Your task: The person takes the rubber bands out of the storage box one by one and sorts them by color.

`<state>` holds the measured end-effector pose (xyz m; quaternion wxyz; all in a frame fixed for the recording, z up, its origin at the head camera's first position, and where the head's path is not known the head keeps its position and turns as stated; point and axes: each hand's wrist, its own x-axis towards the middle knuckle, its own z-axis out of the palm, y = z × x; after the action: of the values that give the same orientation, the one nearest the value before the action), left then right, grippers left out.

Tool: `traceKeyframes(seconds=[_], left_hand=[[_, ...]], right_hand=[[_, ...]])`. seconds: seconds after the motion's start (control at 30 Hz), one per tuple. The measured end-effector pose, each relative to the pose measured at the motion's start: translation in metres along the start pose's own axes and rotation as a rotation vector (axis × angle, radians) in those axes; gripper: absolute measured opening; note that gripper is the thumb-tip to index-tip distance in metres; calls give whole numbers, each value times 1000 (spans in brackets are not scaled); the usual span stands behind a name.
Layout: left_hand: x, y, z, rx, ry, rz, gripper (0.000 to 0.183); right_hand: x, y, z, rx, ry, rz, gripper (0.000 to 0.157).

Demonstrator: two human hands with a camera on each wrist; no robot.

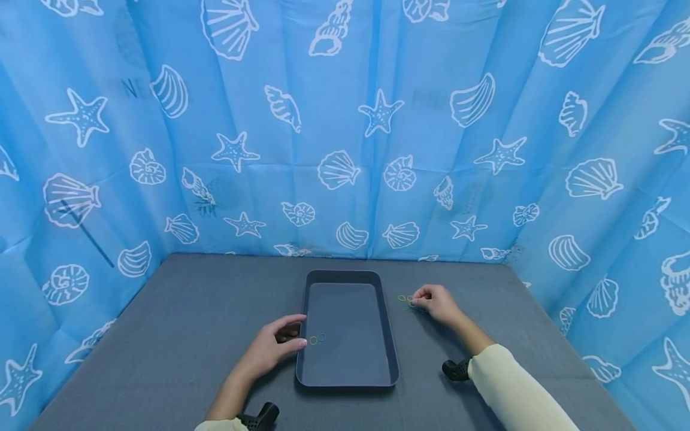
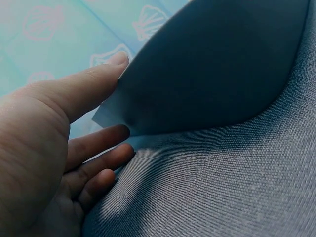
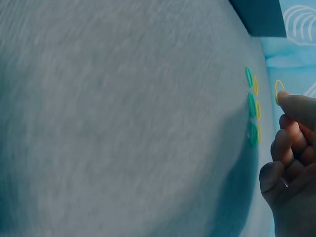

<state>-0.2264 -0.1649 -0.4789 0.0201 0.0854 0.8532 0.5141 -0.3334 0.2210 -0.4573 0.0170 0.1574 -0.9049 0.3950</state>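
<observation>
My right hand point(image 1: 438, 304) pinches a thin yellow rubber band point(image 3: 279, 88) between thumb and fingertip, just above the cloth right of the tray. Beneath it, several green rubber bands point(image 3: 252, 105) and yellow ones point(image 3: 257, 110) lie in two short rows. A dark grey rectangular tray point(image 1: 392, 353) stands mid-table. At its left side is my left hand point(image 1: 268, 346), thumb touching the rim and the other fingers loosely bent by the outer wall. Inside the tray, near that wall, lie one yellow band point(image 1: 313, 340) and one greenish band point(image 1: 321, 337).
Grey cloth point(image 1: 215, 305) covers the table. Blue curtains point(image 1: 334, 120) printed with white shells and starfish enclose the back and both sides. A black wrist device point(image 1: 456, 370) sits at the right cuff, and another point(image 1: 261, 416) at the left.
</observation>
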Motion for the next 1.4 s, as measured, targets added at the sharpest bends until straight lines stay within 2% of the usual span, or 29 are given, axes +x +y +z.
traceKeyframes(seconds=[0.23, 0.47, 0.93, 1.2, 1.4], left_hand=[[-1, 0, -1, -7, 5, 12, 48], [0, -2, -3, -7, 4, -10, 47], [1, 0, -3, 0, -2, -8, 48], [1, 0, -2, 5, 11, -13, 46], [1, -1, 0, 12, 10, -12, 48]], right_hand=[[-5, 8, -5, -24, 23, 38, 7], [-6, 13, -7, -68, 53, 71, 7], [-3, 22, -9, -79, 105, 274, 10], [3, 22, -7, -125, 163, 348, 11], [5, 21, -4, -192, 195, 370, 12]])
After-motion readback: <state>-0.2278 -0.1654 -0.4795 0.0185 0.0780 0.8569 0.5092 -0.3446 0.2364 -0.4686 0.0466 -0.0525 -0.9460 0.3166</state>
